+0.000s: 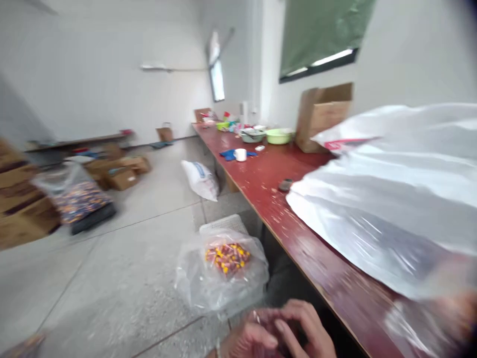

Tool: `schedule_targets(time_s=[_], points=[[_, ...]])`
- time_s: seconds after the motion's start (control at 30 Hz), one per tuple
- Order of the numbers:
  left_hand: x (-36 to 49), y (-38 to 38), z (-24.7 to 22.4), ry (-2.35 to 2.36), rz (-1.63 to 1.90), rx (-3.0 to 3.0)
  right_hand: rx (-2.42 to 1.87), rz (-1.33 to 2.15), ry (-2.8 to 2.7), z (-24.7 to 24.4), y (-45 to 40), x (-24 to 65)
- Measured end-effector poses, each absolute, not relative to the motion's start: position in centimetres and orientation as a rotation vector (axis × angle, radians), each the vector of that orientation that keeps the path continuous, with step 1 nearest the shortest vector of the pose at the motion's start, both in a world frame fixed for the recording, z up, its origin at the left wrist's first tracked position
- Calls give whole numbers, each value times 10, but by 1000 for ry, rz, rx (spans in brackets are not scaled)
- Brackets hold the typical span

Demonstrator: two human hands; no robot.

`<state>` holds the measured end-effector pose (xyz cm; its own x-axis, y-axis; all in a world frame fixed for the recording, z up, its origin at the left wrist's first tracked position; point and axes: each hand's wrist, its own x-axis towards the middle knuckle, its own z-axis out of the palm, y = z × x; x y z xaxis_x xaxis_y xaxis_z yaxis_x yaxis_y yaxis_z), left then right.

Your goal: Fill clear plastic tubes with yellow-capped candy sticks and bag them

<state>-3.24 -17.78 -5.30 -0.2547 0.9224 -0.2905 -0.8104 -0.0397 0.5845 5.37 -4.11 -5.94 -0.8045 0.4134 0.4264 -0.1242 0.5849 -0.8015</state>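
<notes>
At the bottom edge, my left hand (248,340) and my right hand (307,325) are close together beside the table edge. The fingers of both are curled inward; blur and the fingers hide what is between them. Just beyond them, an open clear plastic bag (190,278) holds many small reddish and yellow pieces (227,257). It stands low, next to a white perforated crate (225,223).
A long red table (272,199) bears a large white plastic sheet or bag (387,199), a carton (320,119), a white mug (240,154) and basins. A white sack (200,180), boxes (122,178) and a filled bag (78,199) stand on the floor.
</notes>
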Motion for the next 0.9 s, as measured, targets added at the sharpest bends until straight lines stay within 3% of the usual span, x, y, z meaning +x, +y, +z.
schedule_targets(time_s=[0.33, 0.63, 0.9], points=[[-29, -122, -69, 769, 1403, 320, -382, 1001, -2366, -47, 1, 79], [-37, -72, -50, 950, 1469, 375, -1261, 40, -2619, -31, 156, 63], [-53, -47, -46, 998, 1450, 401, -1336, -2, -2652, -41, 160, 70]])
